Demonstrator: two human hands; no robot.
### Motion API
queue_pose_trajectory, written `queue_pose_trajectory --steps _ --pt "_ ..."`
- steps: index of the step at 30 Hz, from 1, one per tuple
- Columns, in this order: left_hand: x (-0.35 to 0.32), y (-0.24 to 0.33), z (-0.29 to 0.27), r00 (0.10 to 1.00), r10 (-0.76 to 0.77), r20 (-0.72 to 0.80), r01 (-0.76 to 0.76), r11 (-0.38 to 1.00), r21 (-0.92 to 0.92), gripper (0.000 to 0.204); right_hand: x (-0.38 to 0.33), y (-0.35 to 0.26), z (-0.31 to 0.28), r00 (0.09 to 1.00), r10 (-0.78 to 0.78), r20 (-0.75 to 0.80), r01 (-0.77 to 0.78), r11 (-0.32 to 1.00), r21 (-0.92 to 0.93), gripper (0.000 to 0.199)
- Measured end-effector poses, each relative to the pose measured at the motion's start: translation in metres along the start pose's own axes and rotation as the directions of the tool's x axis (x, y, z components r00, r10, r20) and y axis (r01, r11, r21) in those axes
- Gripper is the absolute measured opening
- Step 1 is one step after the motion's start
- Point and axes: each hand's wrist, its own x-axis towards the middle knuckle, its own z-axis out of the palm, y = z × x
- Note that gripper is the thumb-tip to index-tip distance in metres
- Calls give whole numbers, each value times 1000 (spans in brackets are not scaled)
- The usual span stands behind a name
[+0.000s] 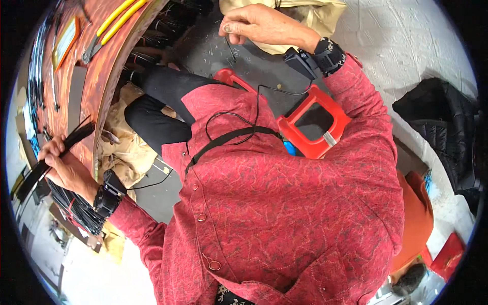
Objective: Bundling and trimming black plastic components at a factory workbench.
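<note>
At the table's left edge, my left hand [68, 170] is closed round a bundle of thin black strands [79, 133], wires or cable ties, with ends sticking out on both sides. My right hand [262, 26] is raised at the upper middle with its fingers pinched together. From these fingers a thin black strand [231, 52] hangs down over the dark floor. Below my left hand lies another thick bundle of black strands [81, 208]. Yellow-handled cutting pliers [114, 25] rest on the reddish wood-patterned table [104, 76].
An orange-edged tray [66, 44] and loose black strands [38, 71] lie on the table. Pale yellow cloth sacks [305, 15] are beyond my right hand. A red plastic frame [315, 122] is beside my lap. A black puffy jacket [442, 132] lies to the right.
</note>
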Motion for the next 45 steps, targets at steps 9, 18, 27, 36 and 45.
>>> queue_pose_trajectory --steps 9,18,27,36,45 --pt "11 38 23 961 -235 147 271 910 -315 16 8 -16 3 997 -67 -46 73 989 125 27" --pt "-49 27 82 717 -619 321 693 683 -230 29 47 -104 41 985 -160 -66 169 970 174 20" --pt "-87 20 49 732 -587 346 648 756 -91 37 83 -170 53 910 -326 -256 367 921 129 18" --pt "-88 30 34 881 -418 220 211 766 607 26 116 -194 67 617 -752 233 628 292 -722 27" --pt "-40 55 8 929 -86 360 -335 219 916 35 106 -188 75 862 -77 501 69 997 36 33"
